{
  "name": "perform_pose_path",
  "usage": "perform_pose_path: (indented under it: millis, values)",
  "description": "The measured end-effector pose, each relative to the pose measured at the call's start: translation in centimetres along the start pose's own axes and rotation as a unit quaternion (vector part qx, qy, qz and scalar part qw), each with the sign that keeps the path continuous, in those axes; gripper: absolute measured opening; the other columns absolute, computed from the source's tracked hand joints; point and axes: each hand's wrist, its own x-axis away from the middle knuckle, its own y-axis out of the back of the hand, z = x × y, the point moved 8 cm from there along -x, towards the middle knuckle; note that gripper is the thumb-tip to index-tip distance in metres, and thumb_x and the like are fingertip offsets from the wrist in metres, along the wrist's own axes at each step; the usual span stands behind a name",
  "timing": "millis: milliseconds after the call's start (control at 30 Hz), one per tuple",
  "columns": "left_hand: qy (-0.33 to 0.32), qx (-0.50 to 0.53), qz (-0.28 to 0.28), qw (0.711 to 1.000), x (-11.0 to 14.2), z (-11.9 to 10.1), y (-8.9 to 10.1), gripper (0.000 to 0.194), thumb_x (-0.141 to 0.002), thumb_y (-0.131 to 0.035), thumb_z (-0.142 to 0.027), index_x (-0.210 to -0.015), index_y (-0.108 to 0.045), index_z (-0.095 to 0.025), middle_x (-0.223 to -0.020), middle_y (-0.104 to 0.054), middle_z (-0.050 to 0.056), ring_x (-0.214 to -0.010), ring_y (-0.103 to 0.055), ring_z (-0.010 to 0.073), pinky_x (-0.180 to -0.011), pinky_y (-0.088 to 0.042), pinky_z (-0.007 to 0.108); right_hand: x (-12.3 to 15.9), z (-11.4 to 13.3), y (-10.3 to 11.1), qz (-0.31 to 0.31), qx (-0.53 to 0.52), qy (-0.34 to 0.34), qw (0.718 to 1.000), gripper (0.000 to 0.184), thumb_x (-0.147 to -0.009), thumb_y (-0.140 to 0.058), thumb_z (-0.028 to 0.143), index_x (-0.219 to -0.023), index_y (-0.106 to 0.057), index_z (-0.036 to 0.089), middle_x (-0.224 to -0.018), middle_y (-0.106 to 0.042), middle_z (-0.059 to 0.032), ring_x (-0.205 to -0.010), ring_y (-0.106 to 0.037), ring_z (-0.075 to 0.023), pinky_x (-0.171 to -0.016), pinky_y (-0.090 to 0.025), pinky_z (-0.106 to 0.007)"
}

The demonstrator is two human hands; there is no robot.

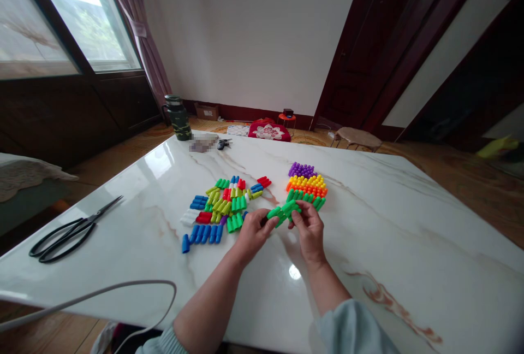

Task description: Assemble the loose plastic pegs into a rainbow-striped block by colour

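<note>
Both hands are raised just above the white marble table [368, 223] and meet at a short row of joined green bullet-shaped blocks [284, 212]. My left hand [252, 232] pinches the row's left end. My right hand [308, 228] grips its right end with curled fingers. Just behind the hands lies an assembled panel of blocks [306, 183] in purple, yellow, orange and green rows. To the left is a loose pile of blocks [221, 206] in blue, green, yellow, red and white.
Black scissors [73, 229] lie near the table's left edge. A grey cable [102, 294] loops over the near left corner. At the far edge stand a dark camouflage flask [178, 117] and a set of keys [223, 143]. A small stool [357, 137] stands on the floor beyond.
</note>
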Motion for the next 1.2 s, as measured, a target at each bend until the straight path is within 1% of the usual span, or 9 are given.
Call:
perform_pose_path:
  millis: [500, 667, 733, 800, 900, 967, 1033, 1100, 1200]
  values:
    - [-0.001, -0.012, 0.001, 1.0, 0.3, -0.4, 0.2, 0.039, -0.088, -0.055, -0.042, -0.062, -0.057, -0.013, -0.053, -0.038, -0.005, -0.05, -0.034, 0.0079, -0.05, -0.023, 0.022, 0.2, -0.5, -1.1, 0.05, 0.03, -0.013, 0.998, 0.032, -0.077, -0.072, 0.04, -0.098, -0.063, 0.019, -0.076, -0.067, -0.0001, -0.054, -0.059, -0.0121, -0.052, -0.053, -0.028]
    - [-0.017, -0.012, -0.004, 1.0, 0.1, -0.4, 0.1, 0.033, -0.089, -0.055, -0.037, -0.067, -0.063, -0.013, -0.057, -0.053, -0.001, -0.053, -0.044, 0.0101, -0.052, -0.031, 0.022, 0.7, -0.5, -2.2, 0.067, 0.021, -0.026, 0.997, 0.039, -0.077, -0.072, 0.038, -0.108, -0.06, 0.02, -0.087, -0.068, -0.0028, -0.069, -0.063, -0.0156, -0.062, -0.056, -0.03]
    - [-0.032, 0.001, -0.019, 0.999, 0.0, -0.3, 0.1, 0.025, -0.088, -0.056, -0.034, -0.079, -0.067, -0.014, -0.065, -0.059, 0.001, -0.057, -0.049, 0.0115, -0.055, -0.035, 0.022, 0.7, -0.3, -1.8, 0.046, 0.026, -0.022, 0.998, 0.048, -0.075, -0.073, 0.037, -0.116, -0.056, 0.02, -0.094, -0.068, -0.0047, -0.076, -0.064, -0.0173, -0.066, -0.056, -0.032]
    - [-0.047, 0.017, -0.044, 0.998, 0.0, -0.2, 0.4, 0.023, -0.087, -0.059, -0.032, -0.099, -0.067, -0.015, -0.068, -0.059, 0.0, -0.056, -0.048, 0.0111, -0.055, -0.038, 0.022, 0.5, 0.2, 0.0, -0.029, 0.06, 0.007, 0.998, 0.05, -0.074, -0.074, 0.038, -0.115, -0.055, 0.019, -0.094, -0.068, -0.0062, -0.076, -0.064, -0.0179, -0.067, -0.055, -0.032]
    - [-0.059, 0.021, -0.082, 0.995, 0.1, -0.1, 0.8, 0.032, -0.086, -0.06, -0.03, -0.115, -0.061, -0.016, -0.069, -0.055, -0.002, -0.055, -0.045, 0.0098, -0.056, -0.039, 0.021, 0.1, 1.1, 3.2, -0.124, 0.207, 0.062, 0.969, 0.039, -0.074, -0.072, 0.041, -0.103, -0.061, 0.017, -0.08, -0.068, -0.0054, -0.066, -0.061, -0.0176, -0.065, -0.052, -0.034]
    - [-0.064, 0.012, -0.089, 0.994, 0.1, -0.1, 0.9, 0.028, -0.087, -0.059, -0.031, -0.111, -0.063, -0.016, -0.068, -0.054, -0.002, -0.055, -0.046, 0.0095, -0.056, -0.04, 0.021, -0.5, 1.2, 3.8, -0.104, 0.313, 0.09, 0.94, 0.033, -0.078, -0.068, 0.042, -0.099, -0.065, 0.016, -0.077, -0.067, -0.0061, -0.064, -0.059, -0.0187, -0.066, -0.051, -0.036]
    - [-0.066, 0.006, -0.082, 0.994, 0.1, -0.1, 0.8, 0.025, -0.088, -0.059, -0.03, -0.107, -0.065, -0.016, -0.067, -0.055, -0.002, -0.054, -0.046, 0.0092, -0.055, -0.04, 0.02, -1.1, 0.9, 3.3, -0.059, 0.371, 0.119, 0.919, 0.033, -0.083, -0.06, 0.041, -0.104, -0.067, 0.016, -0.085, -0.069, -0.0092, -0.07, -0.061, -0.0205, -0.07, -0.05, -0.038]
    - [-0.067, 0.001, -0.075, 0.995, 0.1, -0.1, 0.7, 0.023, -0.088, -0.058, -0.029, -0.106, -0.065, -0.016, -0.066, -0.056, -0.002, -0.054, -0.047, 0.0091, -0.055, -0.04, 0.02, -1.4, 0.9, 2.6, -0.032, 0.39, 0.152, 0.908, 0.036, -0.088, -0.053, 0.039, -0.111, -0.065, 0.015, -0.097, -0.07, -0.0123, -0.078, -0.063, -0.0216, -0.075, -0.05, -0.039]
    - [-0.066, -0.014, -0.081, 0.994, 0.1, 0.0, 0.8, 0.022, -0.089, -0.058, -0.028, -0.104, -0.066, -0.016, -0.067, -0.058, -0.001, -0.055, -0.05, 0.0097, -0.056, -0.041, 0.021, -1.2, 1.6, 2.1, -0.05, 0.391, 0.192, 0.899, 0.04, -0.089, -0.05, 0.04, -0.118, -0.061, 0.014, -0.102, -0.068, -0.0126, -0.077, -0.062, -0.0192, -0.074, -0.051, -0.036]
